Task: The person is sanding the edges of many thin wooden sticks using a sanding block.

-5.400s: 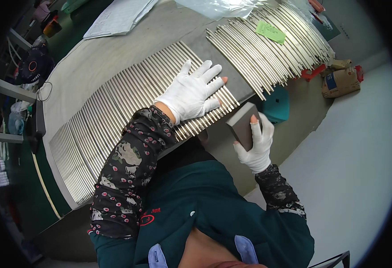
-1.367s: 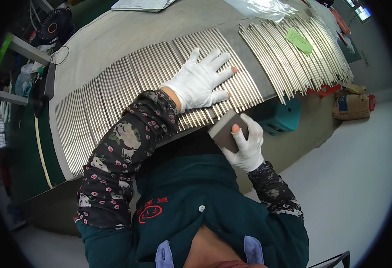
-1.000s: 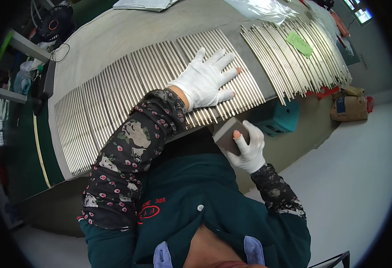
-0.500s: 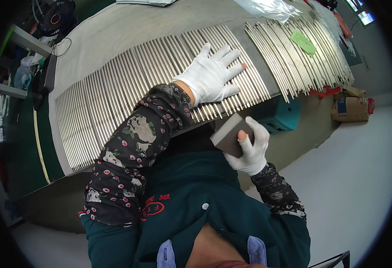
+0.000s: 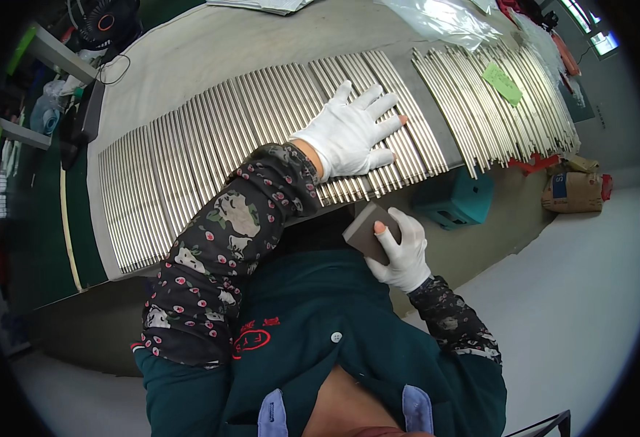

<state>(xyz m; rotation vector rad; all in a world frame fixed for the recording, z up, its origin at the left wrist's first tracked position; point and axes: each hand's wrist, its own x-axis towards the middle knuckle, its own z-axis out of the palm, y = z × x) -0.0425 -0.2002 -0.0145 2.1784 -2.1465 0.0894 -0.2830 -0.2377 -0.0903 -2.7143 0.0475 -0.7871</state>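
A long row of shiny metal rods (image 5: 210, 138) lies side by side across the table. My left hand (image 5: 352, 135), in a white glove with one bare fingertip, rests flat on the right part of this row, fingers spread. Below the table's front edge, my right hand (image 5: 403, 251), gloved too with a bare thumb tip, grips a grey-brown rectangular block (image 5: 369, 233). The block is tilted and close to the rod ends without touching them; its material I cannot tell.
A second, less even batch of rods (image 5: 495, 109) lies to the right with a green paper note (image 5: 502, 84) on it. Clear plastic film (image 5: 444, 22) is behind. A teal stool (image 5: 457, 200) stands below the table edge, a brown sack (image 5: 575, 191) farther right. A black fan (image 5: 105, 22) stands far left.
My right hand has shifted slightly left with the block, which is turned a little. My left hand stays flat on the rods. The whole view has shifted slightly.
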